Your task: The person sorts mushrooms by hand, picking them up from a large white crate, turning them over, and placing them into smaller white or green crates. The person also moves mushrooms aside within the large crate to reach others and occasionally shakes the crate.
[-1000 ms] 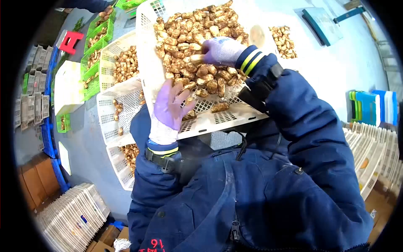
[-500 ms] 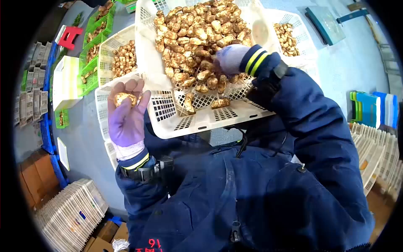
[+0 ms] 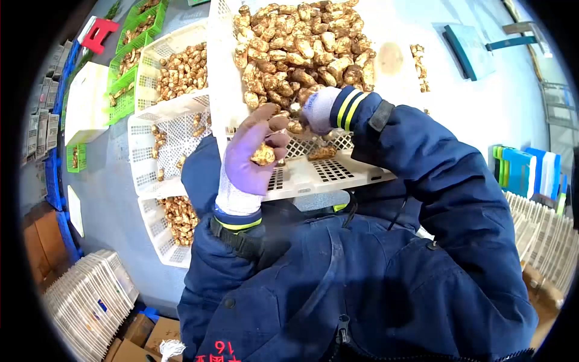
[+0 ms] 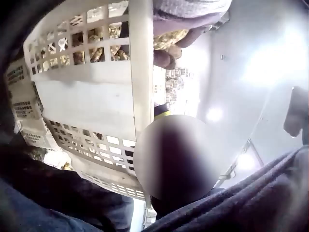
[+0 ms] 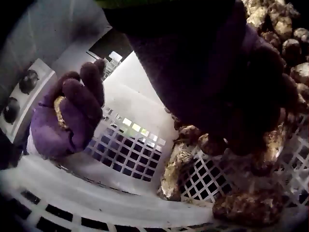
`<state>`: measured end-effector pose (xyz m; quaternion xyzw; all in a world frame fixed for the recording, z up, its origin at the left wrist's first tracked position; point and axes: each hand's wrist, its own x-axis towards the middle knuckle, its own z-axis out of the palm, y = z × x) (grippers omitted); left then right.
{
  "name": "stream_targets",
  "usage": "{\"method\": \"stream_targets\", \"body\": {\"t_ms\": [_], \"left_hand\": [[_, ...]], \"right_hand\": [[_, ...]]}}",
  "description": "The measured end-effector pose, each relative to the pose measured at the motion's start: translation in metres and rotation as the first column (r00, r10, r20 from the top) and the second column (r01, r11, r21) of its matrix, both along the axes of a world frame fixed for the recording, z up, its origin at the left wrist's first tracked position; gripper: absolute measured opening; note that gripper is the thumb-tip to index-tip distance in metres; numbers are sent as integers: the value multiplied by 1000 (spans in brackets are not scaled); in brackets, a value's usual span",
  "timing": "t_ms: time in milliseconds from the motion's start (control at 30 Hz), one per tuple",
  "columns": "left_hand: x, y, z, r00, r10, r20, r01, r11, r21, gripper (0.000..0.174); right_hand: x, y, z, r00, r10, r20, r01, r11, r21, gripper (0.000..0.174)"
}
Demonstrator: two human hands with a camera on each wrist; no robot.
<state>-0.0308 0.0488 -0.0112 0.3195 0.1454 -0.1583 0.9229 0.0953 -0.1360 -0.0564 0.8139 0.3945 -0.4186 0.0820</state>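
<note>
A white plastic crate in front of me holds a heap of stubby, soil-flecked brown-and-cream mushrooms. Over its near left corner, my purple-gloved left hand holds a mushroom against the palm; the right wrist view shows its fingers curled round that mushroom. My gloved right hand points down at the heap's near edge, fingertips among the mushrooms. Its fingers are dark in the right wrist view, close over a pale mushroom, and I cannot tell whether they grip it. A loose mushroom lies nearby on the lattice floor.
Left of the crate stand more white crates with sorted mushrooms, and green baskets beyond. A red stool is at the far left. On the right are a teal platform scale and stacked white crates.
My left hand went from empty over the crate to out past its left side with a mushroom, then back over the near left corner, still holding it. My right hand stayed by the heap.
</note>
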Motion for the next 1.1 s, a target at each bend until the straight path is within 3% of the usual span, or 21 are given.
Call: {"method": "stream_targets", "body": {"t_ms": [67, 133, 200, 267, 300, 367, 433, 467, 533, 567, 600, 667, 700, 733, 833, 867, 933, 967, 1100], "left_hand": [[3, 4, 1, 999, -38, -16, 37, 995, -90, 47], [6, 9, 2, 989, -92, -112, 65, 972, -224, 64], [8, 6, 3, 985, -63, -159, 19, 965, -262, 70], [8, -1, 10, 984, -30, -177, 7, 991, -134, 71], [8, -4, 14, 983, -17, -183, 5, 998, -70, 72], [9, -8, 22, 986, -31, -166, 27, 999, -25, 74], [8, -10, 25, 984, -25, -178, 25, 1000, -2, 77], [7, -11, 25, 989, -44, -141, 47, 999, 18, 76], [6, -11, 27, 995, -79, -68, 83, 995, 59, 76], [3, -11, 29, 996, -93, -7, 94, 994, 53, 64], [2, -6, 22, 994, -113, 8, 113, 993, 35, 59], [1, 5, 8, 987, -158, 36, 158, 987, -1, 51], [1, 6, 11, 989, -140, -56, 135, 988, -81, 44], [1, 8, 10, 987, -152, -49, 146, 983, -109, 45], [1, 13, 2, 985, -172, -20, 162, 957, -241, 45], [0, 8, 6, 994, -101, -35, 94, 981, -167, 44], [-2, -5, 17, 998, 48, -45, -48, 999, -12, 43], [-2, -1, 14, 999, -9, 52, 6, 999, 54, 49], [1, 2, 17, 970, -156, 186, 152, 988, 35, 60]], "right_hand": [[0, -1, 5, 998, -57, -18, 56, 998, -36, 33], [9, -14, 30, 970, -103, -220, 135, 982, 134, 43], [12, -30, 64, 803, -459, -381, 525, 847, 86, 44], [9, -44, 86, 729, -456, -510, 648, 701, 299, 45], [2, -49, 103, 638, -447, -627, 736, 592, 328, 46], [-6, -46, 121, 719, -358, -596, 663, 612, 432, 48], [-21, -33, 153, 833, -346, -432, 536, 699, 473, 48], [-25, -27, 163, 774, -303, -556, 585, 678, 445, 49], [-27, -19, 156, 887, -221, -405, 427, 726, 540, 53], [-27, -15, 153, 906, -120, -405, 383, 637, 668, 58], [-26, -20, 158, 848, -291, -443, 503, 708, 497, 63], [-25, -27, 152, 782, -394, -483, 623, 492, 608, 65], [-18, -32, 141, 785, -419, -456, 614, 425, 665, 65], [-14, -36, 138, 820, -482, -308, 541, 478, 693, 56], [-27, -27, 127, 834, -448, -322, 545, 580, 606, 36], [-39, -18, 142, 782, -415, -465, 622, 573, 534, 39], [-47, -9, 124, 914, -338, -225, 377, 501, 779, 43], [-46, -10, 137, 816, -399, -417, 577, 547, 606, 44], [-34, -15, 97, 899, -304, -315, 421, 407, 810, 38]]}}
